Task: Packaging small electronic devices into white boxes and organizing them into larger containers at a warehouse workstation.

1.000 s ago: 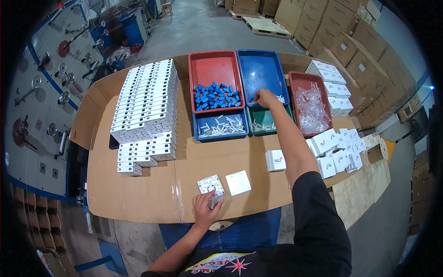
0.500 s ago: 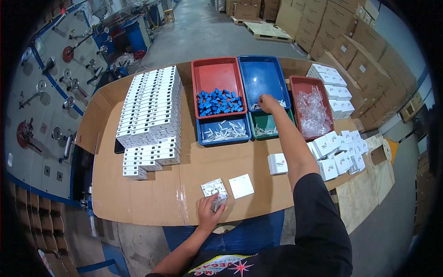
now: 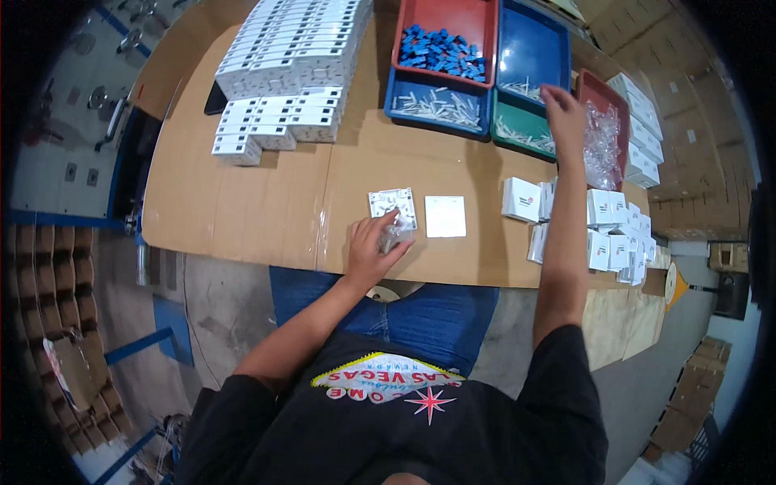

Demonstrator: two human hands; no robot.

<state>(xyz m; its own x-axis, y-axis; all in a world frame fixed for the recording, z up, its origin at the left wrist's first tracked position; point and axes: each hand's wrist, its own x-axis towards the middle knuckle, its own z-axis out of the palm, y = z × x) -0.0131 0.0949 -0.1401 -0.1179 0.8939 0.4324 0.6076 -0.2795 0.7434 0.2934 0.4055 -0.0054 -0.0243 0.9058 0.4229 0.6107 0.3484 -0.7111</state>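
My left hand [image 3: 372, 249] is closed around a small clear plastic bag [image 3: 393, 239] at the near edge of the table. Its fingertips overlap a white square plate with small fittings on its face [image 3: 391, 202]. Just right of it lies a plain white square plate [image 3: 445, 217]. My right hand [image 3: 566, 117] is above the near right corner of a blue tray [image 3: 533, 48], fingers drawn together; anything between them is too small to make out. Small white pieces [image 3: 521, 89] lie in that tray, left of the fingers.
A red tray [image 3: 449, 16] holds blue parts; a blue tray [image 3: 478, 129] and a green tray [image 3: 505, 103] hold white plugs. Clear bags [image 3: 600, 145] fill another red tray. White boxes are stacked at left [image 3: 291, 56] and heaped at right [image 3: 618, 242].
The view has tipped downward, showing more of my torso. My right hand has shifted from the middle of the blue tray's near end to its right corner. The left still holds the bag.
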